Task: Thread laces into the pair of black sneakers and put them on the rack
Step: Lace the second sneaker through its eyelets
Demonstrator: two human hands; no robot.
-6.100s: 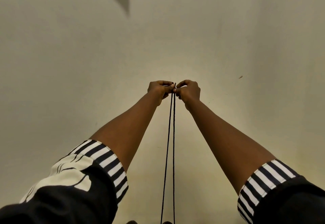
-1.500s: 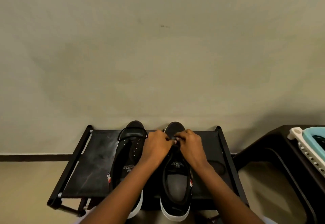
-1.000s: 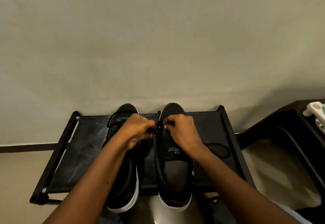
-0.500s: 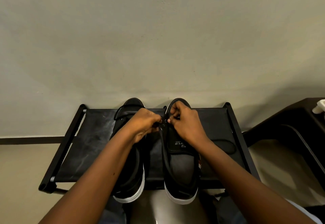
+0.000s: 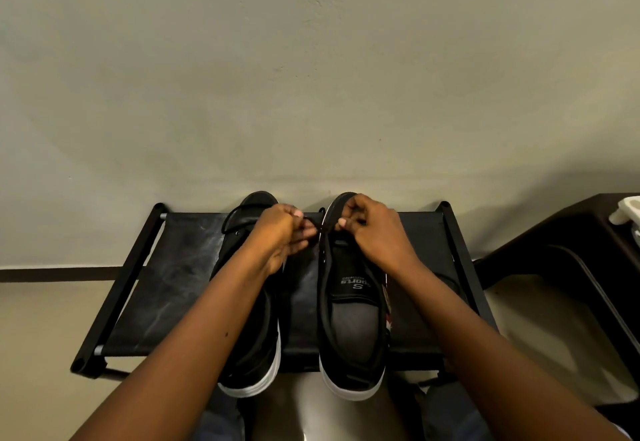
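Both sneakers parked toes-to-wall on the rack (image 5: 166, 288), heels hanging off the near edge, presumably so the eyelets face up and stay steady while lacing. Left hand (image 5: 277, 232) pinching one end of the lace (image 5: 317, 229), fingers curled round it; right hand (image 5: 372, 232) curled over the toe end of the right sneaker (image 5: 353, 329), fingertips closed on the lace's other part, seemingly feeding it at the front eyelets, though the exact eyelet stays hidden under the fingers. Pinch point sitting just left of that shoe's front edge, between the two hands. Left sneaker (image 5: 256, 347) directly below the left wrist, loose lace looped across its toe. Compared with half a second ago: hands drawn slightly apart, lace stretched taut between them, shoes and rack unmoved. Six seconds ago: lace held up high in front of the wall, no shoes visible.
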